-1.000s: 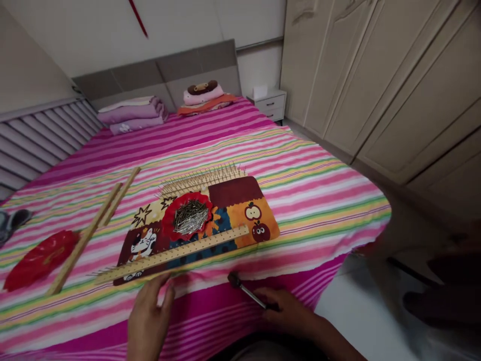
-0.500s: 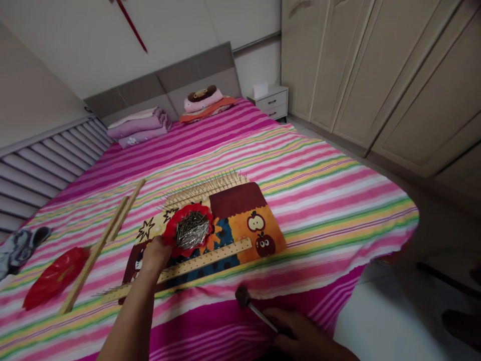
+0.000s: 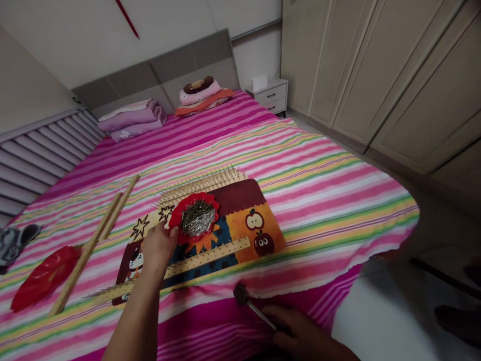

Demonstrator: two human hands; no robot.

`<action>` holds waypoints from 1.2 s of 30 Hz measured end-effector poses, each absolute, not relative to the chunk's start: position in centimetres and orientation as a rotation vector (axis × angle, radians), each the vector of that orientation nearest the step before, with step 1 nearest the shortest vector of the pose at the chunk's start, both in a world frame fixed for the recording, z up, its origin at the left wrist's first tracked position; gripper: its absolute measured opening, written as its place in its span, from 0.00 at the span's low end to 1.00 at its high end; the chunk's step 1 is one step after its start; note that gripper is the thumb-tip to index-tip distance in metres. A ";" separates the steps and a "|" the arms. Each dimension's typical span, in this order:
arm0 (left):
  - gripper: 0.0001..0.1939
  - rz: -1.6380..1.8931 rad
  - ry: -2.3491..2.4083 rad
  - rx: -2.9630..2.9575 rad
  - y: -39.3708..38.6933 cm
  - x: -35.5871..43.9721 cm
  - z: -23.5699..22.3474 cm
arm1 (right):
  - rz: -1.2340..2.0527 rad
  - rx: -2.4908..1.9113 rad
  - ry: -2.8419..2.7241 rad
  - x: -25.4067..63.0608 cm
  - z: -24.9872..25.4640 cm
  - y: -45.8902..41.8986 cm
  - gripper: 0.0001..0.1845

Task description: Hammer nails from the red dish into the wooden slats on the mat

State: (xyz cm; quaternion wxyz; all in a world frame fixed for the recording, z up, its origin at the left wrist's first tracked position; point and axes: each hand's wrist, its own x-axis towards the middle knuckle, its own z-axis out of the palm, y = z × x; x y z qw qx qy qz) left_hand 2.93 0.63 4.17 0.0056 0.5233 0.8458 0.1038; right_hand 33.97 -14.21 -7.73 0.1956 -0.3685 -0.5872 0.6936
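My left hand point(image 3: 161, 245) is closed on the left rim of a red scalloped dish point(image 3: 180, 233), its thumb at the near edge. A heap of metal nails point(image 3: 199, 218) fills the dish, which is over a patterned mat point(image 3: 236, 193). My right hand point(image 3: 293, 326) grips a hammer point(image 3: 259, 313) by its dark handle, head pointing away at the bed's near edge. Below the dish a wooden strip point(image 3: 210, 256) with rows of holes lies across the mat, nails sticking out at its left end. Behind the dish is wood studded with upright nails point(image 3: 203, 185).
Bare wooden strips point(image 3: 84, 260) lie to the left, beside another red dish point(image 3: 45, 278) and a grey cloth item point(image 3: 17, 243). A striped sheet point(image 3: 330, 200) covers the bed. Folded bedding point(image 3: 131, 120) is by the headboard; wardrobes point(image 3: 376, 85) line the right side.
My left hand has reached forward from the near edge to the nail dish and taken its rim. The dish has shifted slightly right and away. My right hand still holds the hammer low.
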 end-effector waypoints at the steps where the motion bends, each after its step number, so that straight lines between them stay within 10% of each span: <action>1: 0.26 0.424 2.601 1.724 0.0 3.6 4.5 | 1.948 -1.039 -1.642 34.0 -7.8 -14.3 0.32; 10: 0.36 -0.162 1.923 2.096 -2.8 9.8 3.0 | 1.976 -1.039 -1.626 33.9 -8.1 -14.5 0.30; 22: 0.11 -0.421 1.903 2.220 -2.3 7.9 0.7 | 1.975 -1.031 -1.624 33.9 -8.3 -14.5 0.31; 36: 0.13 -0.496 1.973 2.153 -2.7 5.7 1.5 | 1.977 -1.041 -1.628 33.7 -8.0 -14.4 0.31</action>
